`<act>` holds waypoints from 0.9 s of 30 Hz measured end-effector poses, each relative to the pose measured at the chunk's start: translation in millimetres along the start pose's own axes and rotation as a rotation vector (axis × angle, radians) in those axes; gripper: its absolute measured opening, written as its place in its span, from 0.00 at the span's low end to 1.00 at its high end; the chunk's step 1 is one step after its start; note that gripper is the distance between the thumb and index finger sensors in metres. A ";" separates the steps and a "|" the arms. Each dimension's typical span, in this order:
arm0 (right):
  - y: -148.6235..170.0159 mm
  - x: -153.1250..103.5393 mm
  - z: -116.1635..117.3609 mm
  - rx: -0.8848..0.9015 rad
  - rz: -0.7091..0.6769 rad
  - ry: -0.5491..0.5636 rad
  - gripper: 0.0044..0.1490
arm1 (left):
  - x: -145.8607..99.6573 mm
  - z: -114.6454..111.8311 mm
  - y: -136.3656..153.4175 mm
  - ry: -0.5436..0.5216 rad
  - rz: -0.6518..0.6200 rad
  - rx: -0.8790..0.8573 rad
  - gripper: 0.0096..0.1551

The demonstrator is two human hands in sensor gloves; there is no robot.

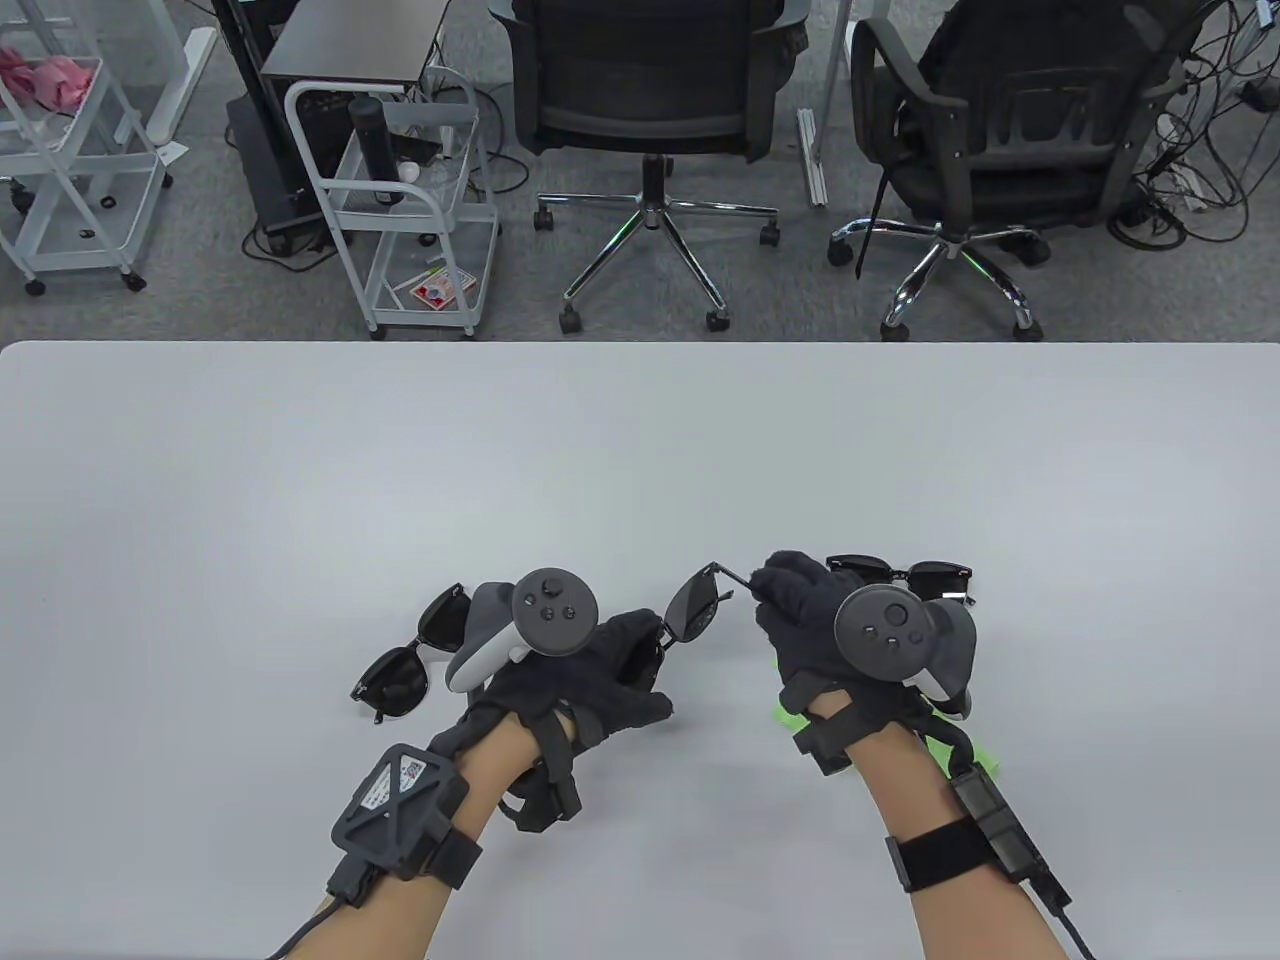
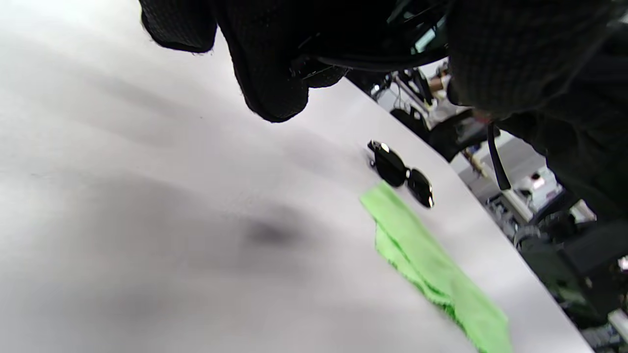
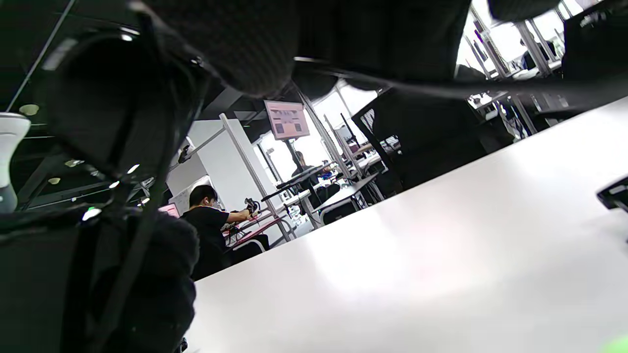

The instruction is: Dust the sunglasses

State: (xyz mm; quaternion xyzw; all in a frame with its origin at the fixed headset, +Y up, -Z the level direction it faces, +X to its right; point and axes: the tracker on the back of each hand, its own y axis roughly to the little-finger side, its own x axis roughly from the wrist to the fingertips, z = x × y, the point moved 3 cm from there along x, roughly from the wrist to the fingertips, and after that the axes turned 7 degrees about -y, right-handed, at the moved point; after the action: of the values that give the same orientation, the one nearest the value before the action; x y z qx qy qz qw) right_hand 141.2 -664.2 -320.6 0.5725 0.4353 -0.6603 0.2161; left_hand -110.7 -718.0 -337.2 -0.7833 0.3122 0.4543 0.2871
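A: Item: dark round-lensed wire-framed sunglasses [image 1: 692,607], held above the white table [image 1: 300,480]

B: Between hands, lengthwise; left hand [image 1: 590,670] grips one lens end, right hand [image 1: 800,610] pinches a temple; green microfibre cloth [image 2: 431,264] beneath right hand, nearer it

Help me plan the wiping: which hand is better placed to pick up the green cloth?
The right hand. The green cloth lies directly under it, beside the far sunglasses, while the left hand supports the held sunglasses. The right would first need to release the temple it pinches.
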 end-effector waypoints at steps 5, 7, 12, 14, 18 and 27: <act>-54.9 -15.3 -19.3 -0.171 -0.237 0.138 0.47 | -3.5 12.8 5.7 -0.143 0.044 -0.252 0.57; -75.2 -22.3 -19.1 -0.248 -0.321 0.183 0.40 | -6.2 15.5 8.5 -0.179 0.051 -0.349 0.57; -72.6 -13.6 9.6 -0.066 -0.272 0.028 0.32 | -7.4 12.1 8.7 -0.149 0.036 -0.510 0.57; -57.9 -5.4 23.4 0.110 -0.186 -0.049 0.35 | -5.7 8.1 4.5 -0.098 0.000 -0.544 0.57; -25.4 5.9 47.0 0.586 -0.060 -0.196 0.40 | -2.0 -2.0 -6.9 0.007 -0.073 -0.567 0.57; 2.5 4.4 53.9 1.180 -0.013 -0.220 0.32 | 0.5 -8.0 -16.8 0.043 -0.119 -0.514 0.57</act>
State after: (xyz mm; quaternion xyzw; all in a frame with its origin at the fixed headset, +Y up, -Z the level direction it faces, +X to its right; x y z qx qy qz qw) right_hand 111.4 -708.8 -327.4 0.5214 -0.0263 -0.8472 -0.0986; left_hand -93.7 -713.2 -331.5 -0.8569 0.1461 0.4844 0.0981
